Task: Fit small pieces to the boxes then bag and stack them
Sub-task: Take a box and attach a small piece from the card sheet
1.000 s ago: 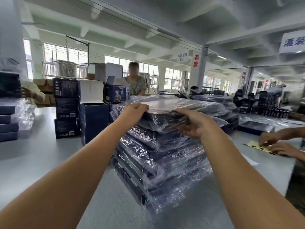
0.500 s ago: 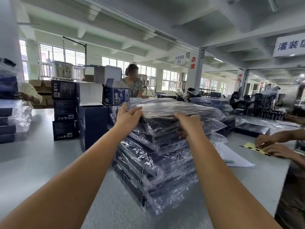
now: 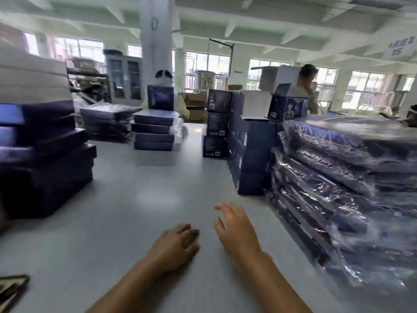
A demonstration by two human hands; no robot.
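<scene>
— Those fingers (image 3: pixel 187 232) holding anything?
— No. Loosely curled on the left hand (image 3: pixel 173 247), spread on the right hand (image 3: pixel 234 227), both empty over the bench (image 3: pixel 135 199). The bagged stack (image 3: pixel 338 188) sits just right of them, with boxes (image 3: pixel 45 159) well left.
— Risk?
— Slick bags. An elbow nudge could slide that stack.

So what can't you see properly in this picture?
Head view only:
Bagged stack: shiny plastic hides the boxes' contents; the right edge cuts it off.
Flat thing in the bottom-left corner: cut by the edge, too blurred to name.
Hanging sign: writing too blurred to read.
Dark boxes on the left: motion blur smears them; their insides are hidden.
</scene>
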